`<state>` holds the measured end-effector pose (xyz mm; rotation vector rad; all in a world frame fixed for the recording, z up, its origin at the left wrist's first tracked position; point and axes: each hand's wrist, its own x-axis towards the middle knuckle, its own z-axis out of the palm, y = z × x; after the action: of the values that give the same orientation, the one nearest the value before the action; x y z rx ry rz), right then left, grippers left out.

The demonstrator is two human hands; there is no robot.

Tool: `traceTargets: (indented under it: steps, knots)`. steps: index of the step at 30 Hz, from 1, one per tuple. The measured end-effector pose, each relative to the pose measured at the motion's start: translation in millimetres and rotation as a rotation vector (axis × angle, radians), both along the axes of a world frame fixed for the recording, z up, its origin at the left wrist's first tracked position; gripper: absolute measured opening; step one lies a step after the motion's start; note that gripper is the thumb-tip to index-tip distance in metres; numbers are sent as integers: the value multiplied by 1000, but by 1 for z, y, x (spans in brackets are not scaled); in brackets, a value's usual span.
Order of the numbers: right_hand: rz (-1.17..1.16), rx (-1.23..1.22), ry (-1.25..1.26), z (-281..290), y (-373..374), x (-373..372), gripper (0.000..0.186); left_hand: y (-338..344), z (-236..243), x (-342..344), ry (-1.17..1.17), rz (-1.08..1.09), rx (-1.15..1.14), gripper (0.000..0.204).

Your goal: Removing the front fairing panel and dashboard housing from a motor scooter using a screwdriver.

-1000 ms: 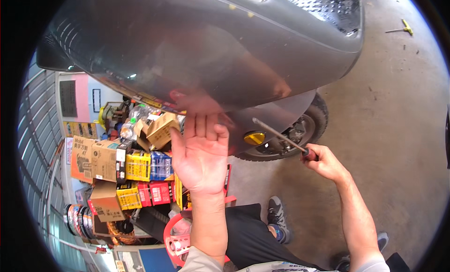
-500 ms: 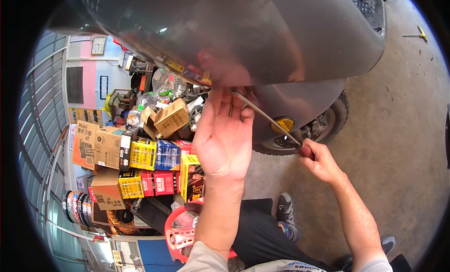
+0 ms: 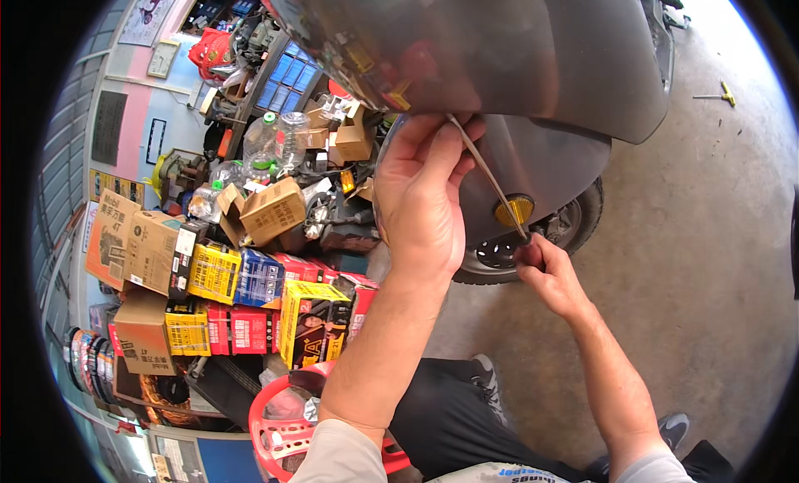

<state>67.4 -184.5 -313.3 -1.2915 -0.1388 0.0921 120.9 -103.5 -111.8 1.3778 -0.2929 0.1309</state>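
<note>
My right hand [image 3: 551, 277] is closed around the dark handle of a long screwdriver [image 3: 491, 177]. Its thin metal shaft slants up and left to the lower edge of a glossy dark grey vehicle panel [image 3: 499, 59]. At that edge my left hand [image 3: 429, 188] has its fingers curled about the shaft's upper end, the thumb lying beside it. The panel and fingers hide the tip and whatever it touches. Behind the shaft is a dark grey fender [image 3: 545, 158] with a round amber reflector [image 3: 514, 209], above a wheel [image 3: 589, 217].
Stacked cartons [image 3: 250, 275] in brown, yellow, blue and red stand to the left, with plastic bottles [image 3: 265, 142] and clutter behind. A red plastic stool [image 3: 270, 437] sits near my left arm. On the concrete floor [image 3: 691, 258] at far right lies a yellow T-handle tool [image 3: 727, 94].
My left hand has turned from palm-up with fingers under the edge to curling around the shaft's upper end. The shaft stands steeper, and the whole view has shifted.
</note>
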Motion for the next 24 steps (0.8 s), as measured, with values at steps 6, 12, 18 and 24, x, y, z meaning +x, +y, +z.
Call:
traceTargets:
  steps: [6,12,18,24]
  knots:
    - [-47,29,8,-5,12,0,16,3,-6,7,-7,-1,-47,17]
    - [-56,61,6,-4,16,0,14,3,-8,9,-13,-2,-52,18]
    - [-184,37,2,-7,30,-5,18,1,-9,9,-27,0,-57,18]
    - [-90,185,87,2,28,-16,32,1,-9,10,-63,39,-34,17]
